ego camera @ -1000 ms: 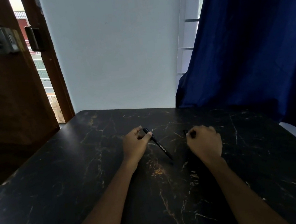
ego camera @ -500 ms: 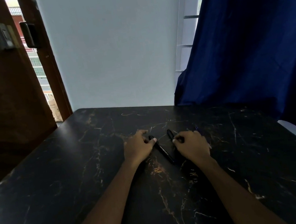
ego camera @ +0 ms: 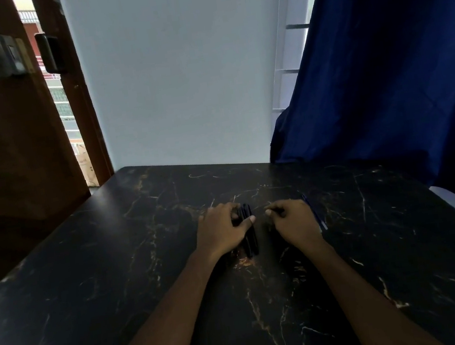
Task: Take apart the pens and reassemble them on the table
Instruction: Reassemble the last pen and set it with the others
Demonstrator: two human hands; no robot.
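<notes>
Two black pens [ego camera: 250,237] lie side by side on the dark marble table [ego camera: 118,273], pointing away from me. My left hand [ego camera: 221,231] is closed around their upper part, with the thumb laid across them. My right hand [ego camera: 293,221] rests on the table just to the right of the pens, a small gap apart. Its fingers are curled, thumb and forefinger are pinched together, and nothing shows between them. A thin blue pen [ego camera: 314,214] lies on the table along the right side of my right hand.
A white wall stands behind the table's far edge. A blue curtain [ego camera: 382,79] hangs over the back right corner. A brown wooden door [ego camera: 8,143] with a metal lock is at the left.
My right hand brought its black pen over beside the one at my left hand and let go. My left hand now holds both pens together. The blue pen has come into view.
</notes>
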